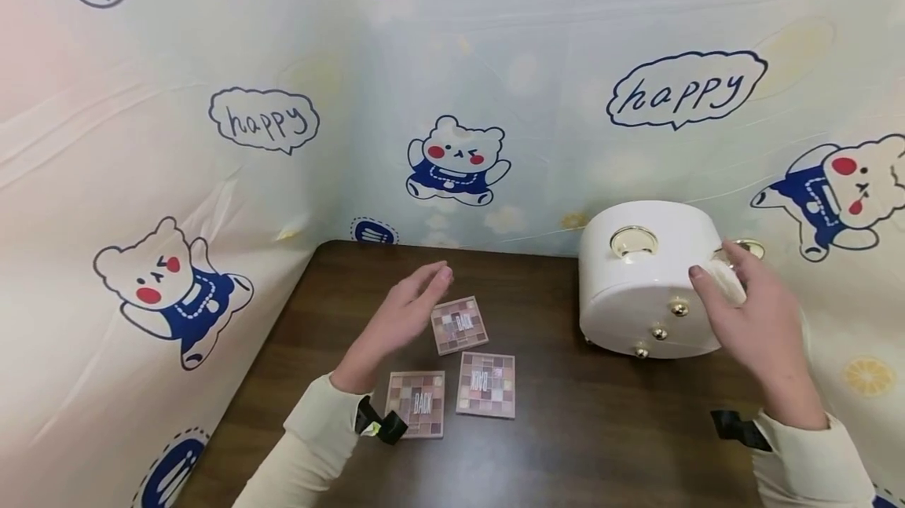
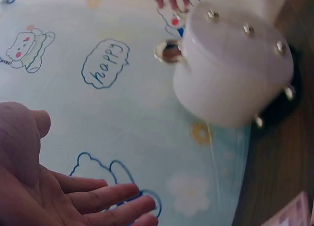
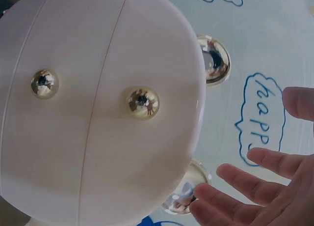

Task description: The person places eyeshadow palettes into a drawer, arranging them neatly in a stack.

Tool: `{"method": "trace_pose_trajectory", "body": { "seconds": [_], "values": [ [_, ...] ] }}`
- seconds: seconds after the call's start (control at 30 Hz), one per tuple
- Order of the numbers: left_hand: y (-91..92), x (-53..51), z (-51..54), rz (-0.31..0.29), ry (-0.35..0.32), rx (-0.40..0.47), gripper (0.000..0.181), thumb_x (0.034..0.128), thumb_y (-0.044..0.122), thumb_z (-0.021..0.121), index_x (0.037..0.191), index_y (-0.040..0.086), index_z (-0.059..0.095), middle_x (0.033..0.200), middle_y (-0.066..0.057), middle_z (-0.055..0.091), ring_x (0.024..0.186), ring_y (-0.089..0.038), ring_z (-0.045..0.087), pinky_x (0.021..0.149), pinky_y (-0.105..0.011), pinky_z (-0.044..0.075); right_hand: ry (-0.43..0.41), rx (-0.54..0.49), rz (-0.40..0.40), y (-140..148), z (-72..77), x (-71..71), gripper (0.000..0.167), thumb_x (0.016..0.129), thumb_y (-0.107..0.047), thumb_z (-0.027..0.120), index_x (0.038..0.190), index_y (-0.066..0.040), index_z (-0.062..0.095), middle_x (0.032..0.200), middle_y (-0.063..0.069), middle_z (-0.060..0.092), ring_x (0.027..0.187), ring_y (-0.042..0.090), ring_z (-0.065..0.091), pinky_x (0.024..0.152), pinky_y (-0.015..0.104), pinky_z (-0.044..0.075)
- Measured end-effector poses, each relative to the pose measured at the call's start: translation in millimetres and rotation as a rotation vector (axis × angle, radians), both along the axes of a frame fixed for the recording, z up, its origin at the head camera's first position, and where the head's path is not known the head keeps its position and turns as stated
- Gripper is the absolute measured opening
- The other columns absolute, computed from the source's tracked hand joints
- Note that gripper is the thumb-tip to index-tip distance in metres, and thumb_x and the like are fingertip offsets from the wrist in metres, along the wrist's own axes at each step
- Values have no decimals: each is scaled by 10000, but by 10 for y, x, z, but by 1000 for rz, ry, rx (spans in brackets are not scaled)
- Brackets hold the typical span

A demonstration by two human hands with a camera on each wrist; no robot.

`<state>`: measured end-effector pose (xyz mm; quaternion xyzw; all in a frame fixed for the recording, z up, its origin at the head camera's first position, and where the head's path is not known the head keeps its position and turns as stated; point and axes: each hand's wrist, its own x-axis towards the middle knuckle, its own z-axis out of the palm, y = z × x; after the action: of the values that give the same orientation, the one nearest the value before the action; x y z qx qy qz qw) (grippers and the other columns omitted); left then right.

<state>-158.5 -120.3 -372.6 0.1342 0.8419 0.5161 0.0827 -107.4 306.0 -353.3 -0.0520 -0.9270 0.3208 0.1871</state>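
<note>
A white rounded drawer box [image 1: 639, 296] with gold knobs and two gold ear-like rings stands at the back right of the table. Beside its right ear is my right hand [image 1: 760, 319]; in the right wrist view that hand [image 3: 255, 196] has its fingers spread, nothing gripped, the fingertips close to the lower ear [image 3: 189, 191]. Whether they touch it I cannot tell. Over the table, left of the box, my left hand [image 1: 396, 319] hovers with extended fingers and a bare palm. Near it lie three flat eyeshadow palettes: one at the back [image 1: 459, 325], one at the right [image 1: 486, 385], one at the front left [image 1: 417, 402].
Printed cloth [image 1: 452, 60] with bears and the word "happy" hangs behind and at both sides of the dark wooden table [image 1: 566, 429]. The box stands close to the back cloth. A black strap [image 1: 382, 422] sits on the left wrist, another [image 1: 738, 428] on the right.
</note>
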Motion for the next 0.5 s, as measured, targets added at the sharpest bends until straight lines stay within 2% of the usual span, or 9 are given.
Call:
{"method": "trace_pose_trajectory", "body": {
  "seconds": [0.07, 0.17, 0.2, 0.27, 0.3, 0.37, 0.5],
  "values": [
    [66, 13, -11, -39, -84, 156, 617, 1072, 495, 390, 1485, 39, 444, 1402, -176, 561, 1271, -375, 545, 1044, -542, 436, -15, -32, -34, 29, -4, 10, 641, 1012, -382, 580, 1499, 4, 422, 1427, 310, 483, 1228, 562, 478, 968, 685, 396],
    [159, 36, -11, -54, -170, 346, 570, 1079, 469, 389, 1426, 32, 505, 1325, -171, 614, 1206, -389, 589, 985, -501, 497, -15, -70, -68, 81, -28, -1, 580, 1005, -399, 592, 1398, 23, 530, 1345, 282, 566, 1173, 517, 556, 908, 385, 543],
    [190, 41, -10, -55, -185, 397, 565, 1079, 467, 390, 1405, 25, 522, 1305, -175, 624, 1188, -391, 599, 969, -487, 510, -18, -83, -80, 106, -42, -10, 561, 1003, -405, 594, 1365, 22, 560, 1314, 270, 590, 1156, 499, 575, 849, 281, 549],
    [257, 39, -24, -68, -207, 467, 572, 1077, 474, 393, 1375, 9, 543, 1277, -186, 637, 1162, -386, 616, 938, -450, 533, -37, -108, -105, 167, -66, -25, 548, 999, -429, 589, 1324, 11, 590, 1283, 244, 613, 1135, 458, 594, 732, 111, 474],
    [296, 37, -32, -78, -220, 495, 575, 1075, 476, 400, 1363, 2, 549, 1269, -192, 639, 1148, -374, 626, 927, -433, 540, -46, -120, -112, 205, -79, -32, 544, 1000, -434, 585, 1312, 11, 595, 1276, 242, 614, 1128, 454, 593, 675, 78, 427],
    [377, 28, -53, -114, -253, 539, 588, 1072, 481, 407, 1346, -18, 556, 1262, -222, 635, 1126, -363, 639, 916, -418, 546, -77, -135, -127, 282, -98, -38, 552, 1001, -451, 572, 1306, 8, 593, 1277, 243, 607, 1130, 451, 581, 643, 89, 401],
    [537, 30, -82, -238, -336, 574, 603, 1071, 486, 406, 1341, -30, 563, 1273, -249, 626, 1097, -336, 660, 912, -411, 549, -127, -131, -131, 415, -114, -39, 580, 1005, -473, 550, 1312, 18, 578, 1289, 274, 584, 1141, 480, 567, 625, 130, 407]
  ]
}}
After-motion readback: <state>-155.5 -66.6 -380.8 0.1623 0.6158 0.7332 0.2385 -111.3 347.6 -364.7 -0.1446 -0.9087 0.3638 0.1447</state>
